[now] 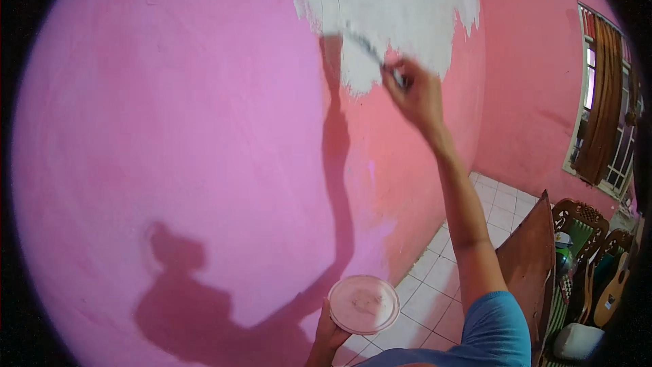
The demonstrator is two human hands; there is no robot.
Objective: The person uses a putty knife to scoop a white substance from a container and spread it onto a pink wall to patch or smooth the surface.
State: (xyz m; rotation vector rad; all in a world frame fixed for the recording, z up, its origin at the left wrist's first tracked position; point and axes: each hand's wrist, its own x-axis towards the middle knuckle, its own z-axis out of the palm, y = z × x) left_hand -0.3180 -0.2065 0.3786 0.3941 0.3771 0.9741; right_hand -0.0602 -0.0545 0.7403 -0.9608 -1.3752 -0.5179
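My right hand [415,92] is raised at the wall, its fingers closed around a thin grey tool [367,46]. The tool is motion-blurred, so I cannot tell whether it is a brush or a scraper. Its far end is at the left part of a jagged white patch [407,3], beside the purple-pink wall area [204,109]. Low down, my left hand [329,329] grips the left edge of a round pale plastic lid [364,304], with faint smears on its face. Below the white patch the wall is salmon pink [394,163].
White floor tiles [428,272] run along the wall's foot. To the right stand a brown board [526,258], carved chairs [581,221], a guitar [612,292] and a white cushion-like object [577,341]. A window [604,95] with a brown curtain is on the far-right wall.
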